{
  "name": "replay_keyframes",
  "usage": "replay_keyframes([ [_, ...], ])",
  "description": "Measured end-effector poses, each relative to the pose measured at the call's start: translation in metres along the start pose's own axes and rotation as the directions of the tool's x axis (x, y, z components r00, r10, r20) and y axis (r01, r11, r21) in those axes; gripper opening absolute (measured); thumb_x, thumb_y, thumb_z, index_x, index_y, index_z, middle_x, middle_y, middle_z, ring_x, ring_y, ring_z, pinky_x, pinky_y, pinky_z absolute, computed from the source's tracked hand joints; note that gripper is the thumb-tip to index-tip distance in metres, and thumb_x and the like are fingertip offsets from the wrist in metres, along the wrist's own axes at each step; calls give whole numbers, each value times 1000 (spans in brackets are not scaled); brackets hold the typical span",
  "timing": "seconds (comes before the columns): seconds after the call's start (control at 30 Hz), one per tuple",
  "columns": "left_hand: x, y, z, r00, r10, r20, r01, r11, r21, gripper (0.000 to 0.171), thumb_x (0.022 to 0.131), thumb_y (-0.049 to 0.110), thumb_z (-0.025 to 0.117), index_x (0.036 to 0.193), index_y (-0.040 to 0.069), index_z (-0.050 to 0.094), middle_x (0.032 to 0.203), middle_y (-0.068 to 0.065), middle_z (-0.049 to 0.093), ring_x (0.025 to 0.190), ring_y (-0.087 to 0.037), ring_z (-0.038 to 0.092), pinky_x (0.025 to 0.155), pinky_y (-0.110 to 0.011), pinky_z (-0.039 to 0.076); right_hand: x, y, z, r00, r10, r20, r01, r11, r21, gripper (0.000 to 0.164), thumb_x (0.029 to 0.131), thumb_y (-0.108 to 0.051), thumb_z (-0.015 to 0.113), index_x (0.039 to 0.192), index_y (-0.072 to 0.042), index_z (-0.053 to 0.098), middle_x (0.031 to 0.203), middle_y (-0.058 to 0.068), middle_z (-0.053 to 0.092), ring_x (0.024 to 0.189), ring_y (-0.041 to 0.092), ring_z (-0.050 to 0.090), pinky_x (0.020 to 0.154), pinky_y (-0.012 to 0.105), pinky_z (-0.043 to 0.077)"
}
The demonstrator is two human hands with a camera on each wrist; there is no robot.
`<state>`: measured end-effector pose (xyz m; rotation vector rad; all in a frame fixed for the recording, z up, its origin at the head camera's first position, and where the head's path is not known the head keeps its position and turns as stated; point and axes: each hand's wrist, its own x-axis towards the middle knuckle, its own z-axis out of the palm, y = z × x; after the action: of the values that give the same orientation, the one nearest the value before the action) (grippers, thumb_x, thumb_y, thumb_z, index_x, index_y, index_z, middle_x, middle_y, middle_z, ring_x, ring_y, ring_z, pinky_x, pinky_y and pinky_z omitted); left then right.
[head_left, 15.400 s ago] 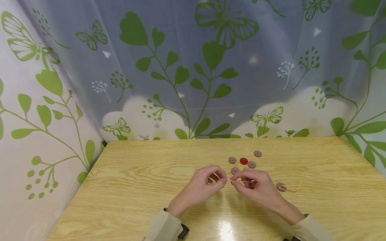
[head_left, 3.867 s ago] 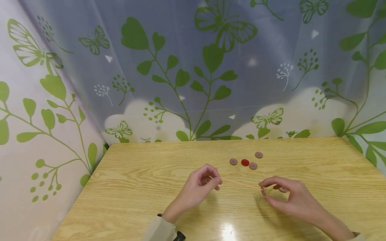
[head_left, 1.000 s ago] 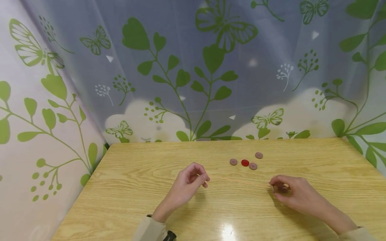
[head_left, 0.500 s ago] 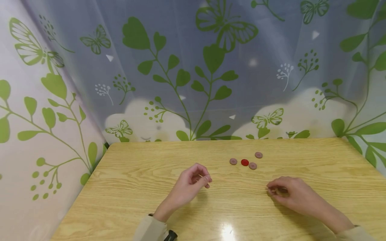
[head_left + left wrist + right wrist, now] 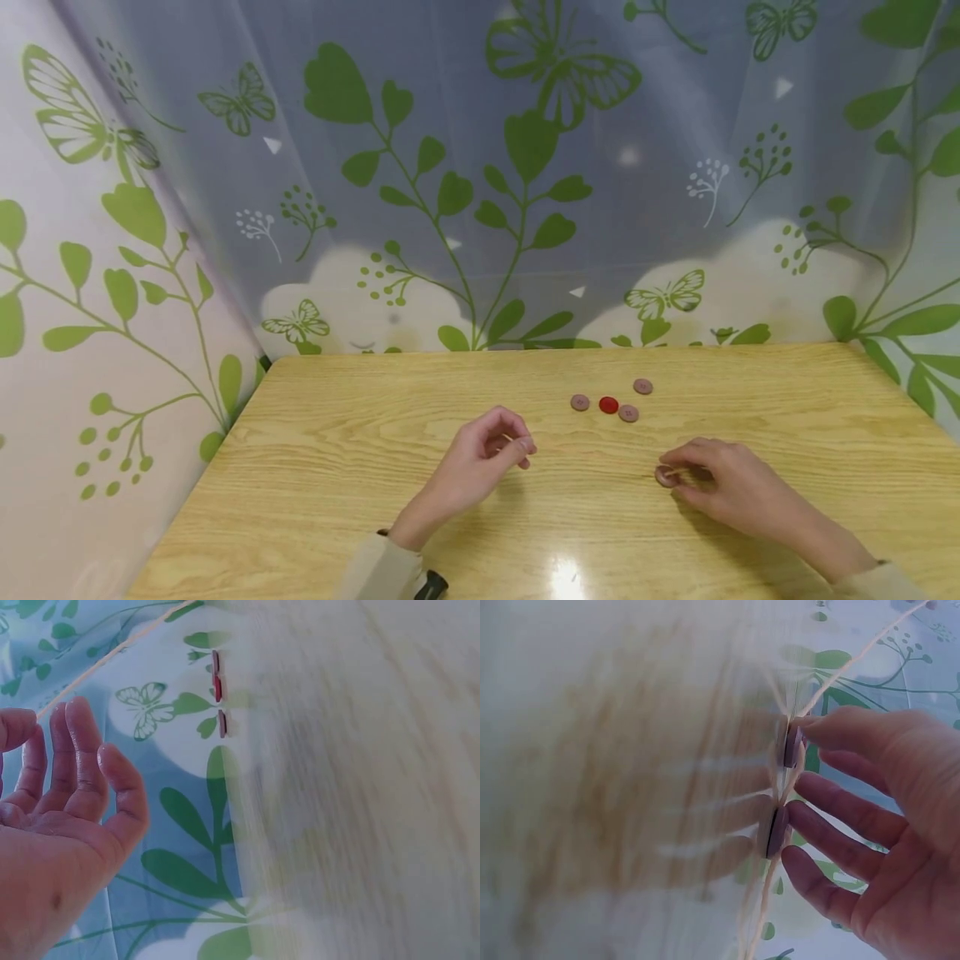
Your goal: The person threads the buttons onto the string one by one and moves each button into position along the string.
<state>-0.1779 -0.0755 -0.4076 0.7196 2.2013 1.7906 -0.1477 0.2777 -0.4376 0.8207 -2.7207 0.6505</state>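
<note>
My left hand (image 5: 483,462) is raised over the table's middle, thumb and fingertips pinching a thin pale-yellow cord (image 5: 112,656), which stretches away from the fingers in the left wrist view. My right hand (image 5: 738,492) is low at the table, thumb and index finger at the edges of a brown button (image 5: 665,476) that lies on the wood. In the right wrist view the cord (image 5: 870,652) runs to this button (image 5: 795,744) and on to a second brown button (image 5: 778,829) under the curled fingers. The head view hides that second button behind the hand.
Toward the back of the wooden table (image 5: 360,417) lie a red button (image 5: 608,405) and loose brown buttons: one left (image 5: 580,402), one close beside it (image 5: 628,413), one farther back (image 5: 642,387). A leaf-print curtain (image 5: 420,208) hangs behind the table's far edge.
Several seconds ago the brown button was held upright off the table; now it lies flat under my right fingers. My left hand moved left with the cord, then slightly back right.
</note>
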Motion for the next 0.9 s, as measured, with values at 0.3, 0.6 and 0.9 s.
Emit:
replay_keyframes([
  [0.3,2,6,3,1000,1,5,-1,1000,4,9,102,7,57,109,6,62,105,-13,67,88,-22,69,85,-48,59,1,-9,7,981,-87,-172,104,990,93,32,75,1,85,101,-14,76,91,-3,77,79,-5,63,62,19,54],
  [0.6,5,5,8,999,32,17,-33,999,35,9,100,10,62,107,5,62,101,-16,68,84,-19,69,77,-36,60,13,-29,9,950,-144,-276,185,974,129,38,73,8,83,102,-14,75,95,0,77,82,2,68,67,11,52],
  [0.9,5,8,12,999,10,34,-11,1000,15,7,100,11,61,107,8,63,103,-13,69,90,-33,70,78,-37,60,26,-46,15,937,-150,-315,232,942,244,41,77,7,81,106,-21,74,96,0,75,72,-5,55,51,10,45],
])
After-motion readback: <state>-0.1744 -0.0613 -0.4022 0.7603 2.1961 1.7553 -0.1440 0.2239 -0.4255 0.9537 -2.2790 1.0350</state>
